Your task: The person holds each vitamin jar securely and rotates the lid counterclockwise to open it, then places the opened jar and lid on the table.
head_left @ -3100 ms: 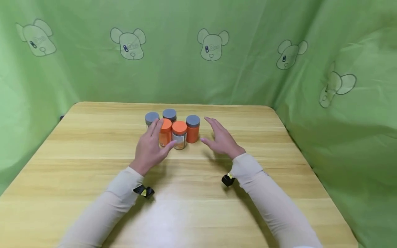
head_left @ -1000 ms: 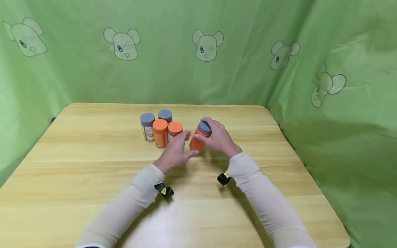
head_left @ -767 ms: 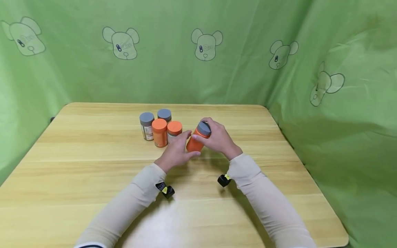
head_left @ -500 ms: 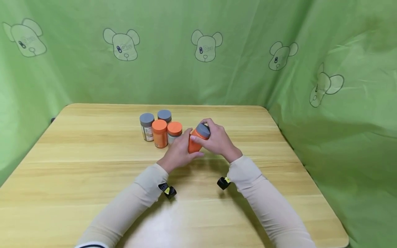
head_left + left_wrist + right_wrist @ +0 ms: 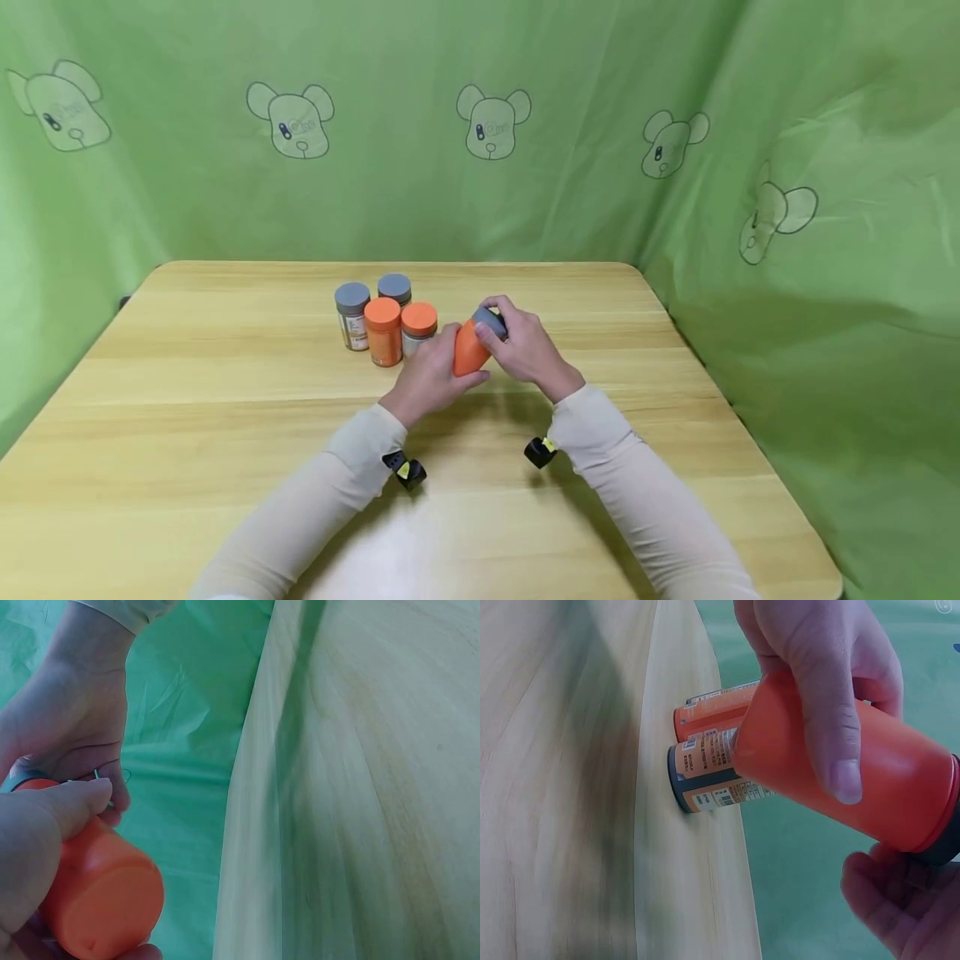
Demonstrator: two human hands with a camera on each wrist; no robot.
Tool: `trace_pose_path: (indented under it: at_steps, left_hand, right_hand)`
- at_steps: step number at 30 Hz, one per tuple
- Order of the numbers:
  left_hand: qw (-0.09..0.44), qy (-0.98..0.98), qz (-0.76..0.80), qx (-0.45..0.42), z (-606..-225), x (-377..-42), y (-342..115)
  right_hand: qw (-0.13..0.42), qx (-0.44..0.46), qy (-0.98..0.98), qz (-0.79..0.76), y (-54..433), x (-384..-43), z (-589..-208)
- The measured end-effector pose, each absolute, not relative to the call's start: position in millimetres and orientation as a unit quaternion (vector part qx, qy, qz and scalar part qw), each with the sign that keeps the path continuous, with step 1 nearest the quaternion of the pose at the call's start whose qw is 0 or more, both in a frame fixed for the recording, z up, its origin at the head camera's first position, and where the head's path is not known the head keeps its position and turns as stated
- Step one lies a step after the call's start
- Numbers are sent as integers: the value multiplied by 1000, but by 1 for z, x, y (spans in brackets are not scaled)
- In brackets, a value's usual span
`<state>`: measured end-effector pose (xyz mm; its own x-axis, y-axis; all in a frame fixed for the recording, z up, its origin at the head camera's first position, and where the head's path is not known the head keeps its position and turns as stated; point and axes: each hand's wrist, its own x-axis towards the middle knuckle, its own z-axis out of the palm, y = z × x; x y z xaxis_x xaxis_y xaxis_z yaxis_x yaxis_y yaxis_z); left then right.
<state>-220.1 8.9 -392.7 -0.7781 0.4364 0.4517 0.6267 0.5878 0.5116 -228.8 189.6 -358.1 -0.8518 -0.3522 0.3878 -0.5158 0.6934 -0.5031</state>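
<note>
An orange jar [image 5: 470,353] with a grey lid [image 5: 488,320] is held tilted above the table, its lid end up and to the right. My left hand [image 5: 427,379] grips the jar's body, the thumb lying along it in the right wrist view. At the other end my right hand [image 5: 531,348] holds the lid between thumb and fingers. The left wrist view shows the jar's orange base [image 5: 112,904] facing the camera; there the lid is mostly hidden by the hands.
Several upright jars stand close together left of my hands: two with orange lids, a front one [image 5: 384,333] and another [image 5: 419,321], and two with grey lids, one left [image 5: 352,317] and one behind [image 5: 394,287]. Green curtains [image 5: 405,192] surround the wooden table [image 5: 187,400].
Both hands were open before, with the jar standing on the table. My right hand lifted and tilted it by the lid end, then my left hand closed round its body. The jar now leans further.
</note>
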Motion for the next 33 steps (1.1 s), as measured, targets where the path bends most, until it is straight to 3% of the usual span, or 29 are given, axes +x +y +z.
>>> trace_pose_path:
  at_steps: [4, 18, 33]
  left_hand:
    - [162, -880, -325, -306, -392, -220, 9]
    - [156, -882, -306, -323, -391, -219, 7]
    - [142, -888, -301, -316, -392, -218, 5]
  right_hand:
    - [148, 220, -921, 286, 191, -230, -356]
    - [92, 188, -929, 306, 193, -232, -359]
    - [79, 234, -911, 330, 197, -231, -364]
